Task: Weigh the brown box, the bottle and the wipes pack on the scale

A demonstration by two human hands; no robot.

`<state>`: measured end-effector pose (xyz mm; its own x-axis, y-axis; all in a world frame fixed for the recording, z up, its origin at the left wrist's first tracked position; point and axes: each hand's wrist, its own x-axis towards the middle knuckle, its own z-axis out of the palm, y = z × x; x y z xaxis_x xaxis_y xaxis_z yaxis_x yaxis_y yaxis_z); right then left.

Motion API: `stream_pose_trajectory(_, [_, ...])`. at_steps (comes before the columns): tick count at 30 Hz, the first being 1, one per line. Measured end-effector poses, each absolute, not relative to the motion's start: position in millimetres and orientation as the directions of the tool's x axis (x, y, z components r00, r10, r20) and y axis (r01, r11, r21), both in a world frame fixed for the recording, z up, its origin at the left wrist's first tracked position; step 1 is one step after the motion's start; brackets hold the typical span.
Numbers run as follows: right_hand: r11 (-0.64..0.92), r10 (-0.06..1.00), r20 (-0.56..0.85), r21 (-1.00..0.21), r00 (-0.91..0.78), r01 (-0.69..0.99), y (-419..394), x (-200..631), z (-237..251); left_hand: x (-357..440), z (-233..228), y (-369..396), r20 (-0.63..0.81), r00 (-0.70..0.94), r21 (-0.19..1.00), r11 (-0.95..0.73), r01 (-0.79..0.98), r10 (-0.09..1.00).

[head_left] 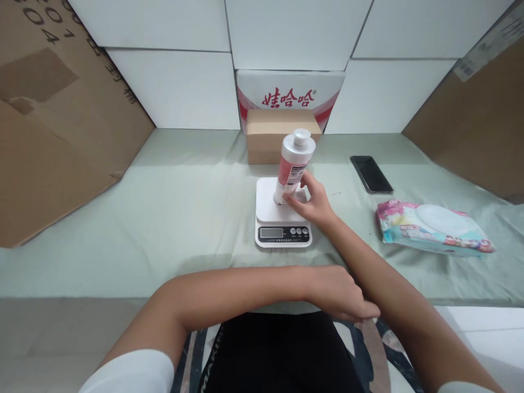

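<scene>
My right hand [313, 201] has its thumb and fingers around the lower part of a pink and white bottle [290, 173] with a silvery cap. The bottle tilts slightly to the right, its base at the platform of a white kitchen scale [268, 206]; whether it bears weight there I cannot tell. Nothing readable shows on the scale's dark display. Below the scale, my left hand [341, 292] crosses to the right, its fingers curled together beside my right forearm. Nothing shows in that hand, though its palm is hidden.
Behind the scale, a small brown box [266, 139] stands before a white and red carton [290, 90]. A phone [371, 174] and a pack of wipes [434, 229] lie to the right. Large cardboard panels flank the pale green cloth [184, 213] on both sides.
</scene>
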<state>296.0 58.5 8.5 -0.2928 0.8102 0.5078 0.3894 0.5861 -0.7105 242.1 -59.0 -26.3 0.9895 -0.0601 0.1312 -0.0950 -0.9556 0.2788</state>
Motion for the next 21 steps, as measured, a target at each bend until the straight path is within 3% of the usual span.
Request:
stream_pose_trajectory(5, [0.569, 0.82, 0.487, -0.748, -0.299, 0.342, 61.9, 295.3, 5.4, 242.6, -27.9, -59.6, 0.147, 0.988, 0.293, -0.952, -0.083, -0.041])
stream_pose_trajectory(9, [0.52, 0.845, 0.531, -0.792, -0.058, 0.321, 81.5, 313.3, 1.2, 243.0, -25.4, -60.7, 0.104, 0.994, 0.244, -0.968, -0.055, -0.03])
stream_pose_trajectory(14, [0.382, 0.803, 0.534, -0.802, 0.264, 0.458, 121.1, 365.7, -14.1, 242.7, -17.9, -61.7, 0.038, 0.999, 0.189, -0.981, -0.042, -0.035])
stream_pose_trajectory(21, [0.264, 0.78, 0.517, -0.784, 0.354, 0.563, 141.6, 400.7, -37.1, 242.0, -12.0, -60.3, 0.033, 0.999, 0.199, -0.979, -0.037, -0.031])
